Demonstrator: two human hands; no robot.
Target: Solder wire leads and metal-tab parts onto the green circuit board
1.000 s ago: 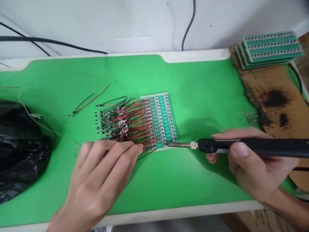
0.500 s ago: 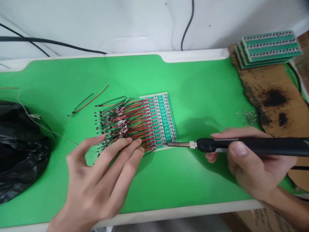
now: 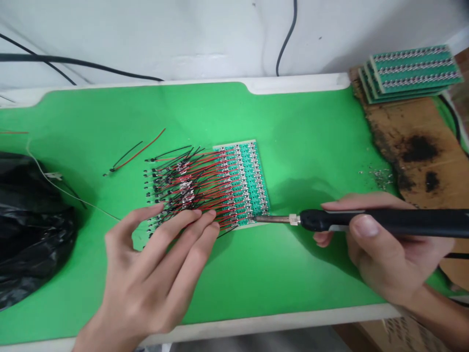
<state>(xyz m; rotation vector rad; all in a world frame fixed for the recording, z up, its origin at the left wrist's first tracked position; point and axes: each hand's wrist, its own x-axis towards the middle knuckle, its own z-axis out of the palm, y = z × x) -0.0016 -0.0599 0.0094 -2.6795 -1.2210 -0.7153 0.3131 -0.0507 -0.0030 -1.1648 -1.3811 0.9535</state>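
Note:
My right hand [image 3: 388, 249] grips a black-handled soldering iron [image 3: 340, 221], its metal tip pointing left and meeting the lower right part of a green circuit board [image 3: 249, 183]. Red and black wires [image 3: 205, 186] run in a dense row from the board's left side. My left hand [image 3: 157, 264] is stretched out with its fingertips on the lower wires; part of the bundle is hidden beneath it. A thin pale strand [image 3: 88, 201], possibly solder wire, leads from the left toward this hand. Whether the fingers hold it cannot be made out.
A stack of green circuit boards [image 3: 415, 71] sits on scorched cardboard [image 3: 406, 122] at the right. Small metallic bits [image 3: 381, 177] lie beside it. A black plastic bag [image 3: 32, 230] occupies the left, near a loose red-and-black wire pair [image 3: 135, 152]. Black cables hang behind the green tabletop [image 3: 293, 283].
The whole view has shifted very slightly. Both hands stay in place, with the iron's tip still at the same lower right area of the board.

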